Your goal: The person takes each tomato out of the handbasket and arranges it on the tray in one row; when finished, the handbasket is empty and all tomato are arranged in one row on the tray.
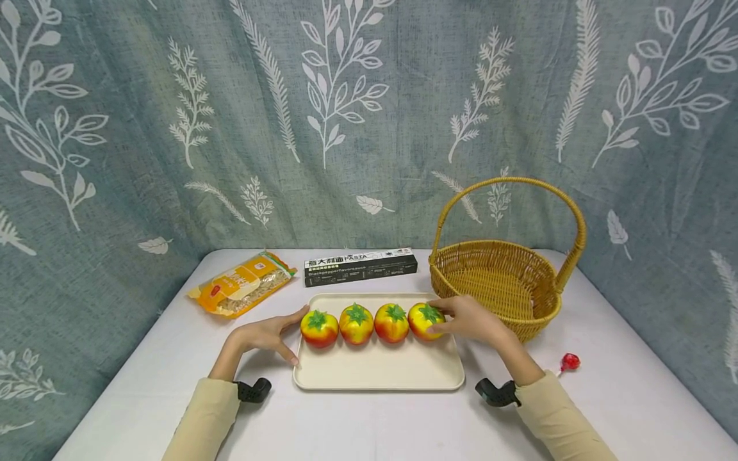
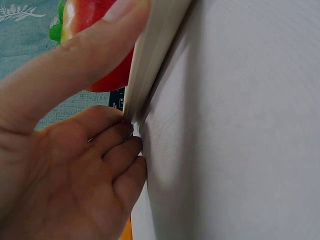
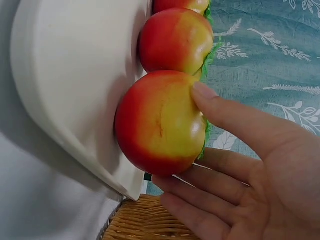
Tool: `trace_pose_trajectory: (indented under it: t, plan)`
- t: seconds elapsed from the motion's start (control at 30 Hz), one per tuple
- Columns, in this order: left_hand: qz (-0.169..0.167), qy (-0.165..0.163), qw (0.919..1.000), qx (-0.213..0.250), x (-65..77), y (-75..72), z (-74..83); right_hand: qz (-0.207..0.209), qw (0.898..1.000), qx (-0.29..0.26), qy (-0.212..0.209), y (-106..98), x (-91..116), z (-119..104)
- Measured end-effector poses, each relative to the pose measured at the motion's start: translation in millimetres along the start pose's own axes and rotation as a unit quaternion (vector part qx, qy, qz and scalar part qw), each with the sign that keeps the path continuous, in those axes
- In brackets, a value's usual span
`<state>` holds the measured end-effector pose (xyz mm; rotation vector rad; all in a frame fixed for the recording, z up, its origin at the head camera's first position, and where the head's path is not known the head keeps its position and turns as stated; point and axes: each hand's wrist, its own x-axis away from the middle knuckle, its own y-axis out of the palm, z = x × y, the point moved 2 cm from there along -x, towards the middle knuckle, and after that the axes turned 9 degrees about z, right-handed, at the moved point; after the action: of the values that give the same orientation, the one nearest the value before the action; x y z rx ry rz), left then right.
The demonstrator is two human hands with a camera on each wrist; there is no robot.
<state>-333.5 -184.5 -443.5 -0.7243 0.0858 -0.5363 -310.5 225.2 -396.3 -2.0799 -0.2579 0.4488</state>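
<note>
Several red-and-yellow toy tomatoes with green leafy tops stand in a row on a cream tray point(image 1: 377, 371). My right hand point(image 1: 469, 318) holds the rightmost tomato point(image 3: 160, 122), thumb on one side and fingertips on the other; it sits on the tray. My left hand point(image 1: 265, 334) rests against the tray's left end, thumb and forefinger spread wide. In the left wrist view the thumb point(image 2: 75, 70) lies at the tray rim point(image 2: 155, 55), with the other fingers bent beside the edge. The leftmost tomato point(image 1: 319, 329) is closest to this hand.
A wicker basket point(image 1: 496, 282) with a tall handle stands right behind my right hand. A black-and-white pasta box point(image 1: 360, 267) lies behind the tray, an orange food packet point(image 1: 245, 283) at back left. A red lollipop point(image 1: 569, 362) lies at right.
</note>
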Motion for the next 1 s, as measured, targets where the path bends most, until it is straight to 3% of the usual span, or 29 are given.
trace_pose_trajectory:
  t: [1.0]
  plan:
    - [-0.002, 0.003, 1.0000, -0.008, 2.9, 1.7, -5.0, 0.002, 1.000, -0.013, -0.002, -1.9, 4.0, -3.8]
